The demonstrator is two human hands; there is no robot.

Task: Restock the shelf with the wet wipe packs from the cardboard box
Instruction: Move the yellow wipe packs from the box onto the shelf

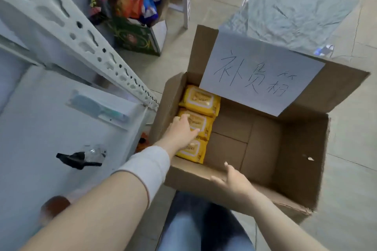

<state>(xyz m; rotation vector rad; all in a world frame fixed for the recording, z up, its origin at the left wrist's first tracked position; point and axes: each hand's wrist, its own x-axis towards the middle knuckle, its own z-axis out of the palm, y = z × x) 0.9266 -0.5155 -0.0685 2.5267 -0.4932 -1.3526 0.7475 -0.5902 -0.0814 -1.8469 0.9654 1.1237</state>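
Observation:
An open cardboard box (289, 144) stands on the floor with three yellow wet wipe packs in a row along its left wall. My left hand (180, 128) reaches into the box and lies on the middle pack (201, 123), fingers spread over its top. The far pack (199, 99) and the near pack (191, 150) lie on either side of it. My right hand (234, 179) hovers open over the box's near flap, touching nothing that I can see. The white shelf (40, 128) is at the left.
A packaged toothbrush (98, 108) and a black-handled item (79, 159) lie on the shelf board. A perforated white shelf post (81, 32) runs diagonally. A box of colourful snack packs (130, 12) stands on the tiled floor behind. A paper label (261, 73) covers the box's far flap.

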